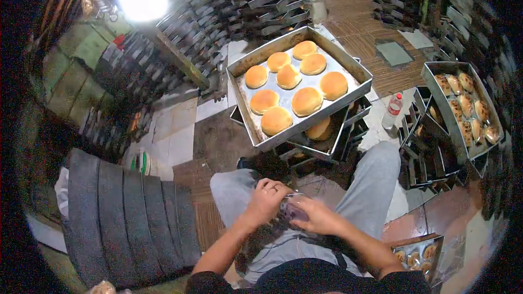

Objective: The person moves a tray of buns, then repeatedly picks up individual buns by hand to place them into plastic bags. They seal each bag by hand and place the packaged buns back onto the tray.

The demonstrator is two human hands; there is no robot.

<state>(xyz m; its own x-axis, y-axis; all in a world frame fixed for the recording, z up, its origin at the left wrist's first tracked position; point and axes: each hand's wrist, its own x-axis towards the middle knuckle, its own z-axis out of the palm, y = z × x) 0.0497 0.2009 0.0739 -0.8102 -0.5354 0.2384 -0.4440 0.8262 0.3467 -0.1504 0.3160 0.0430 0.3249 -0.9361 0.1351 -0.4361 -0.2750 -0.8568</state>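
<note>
Above my lap, my right hand is wrapped round a small clear plastic packet that looks dark and purplish. What is inside it, if anything, I cannot make out. My left hand, with a ring on one finger, is closed at the packet's upper left edge. Its fingertips are partly hidden. In front of my knees, a metal baking tray holds several round golden buns on its pale base. It rests at a tilt on a stack of more trays.
At right, a tray of wrapped buns tops another stack, near a red-capped plastic bottle. Another bun tray lies low at right. A dark grey padded seat stands at left. Tall tray stacks line the back.
</note>
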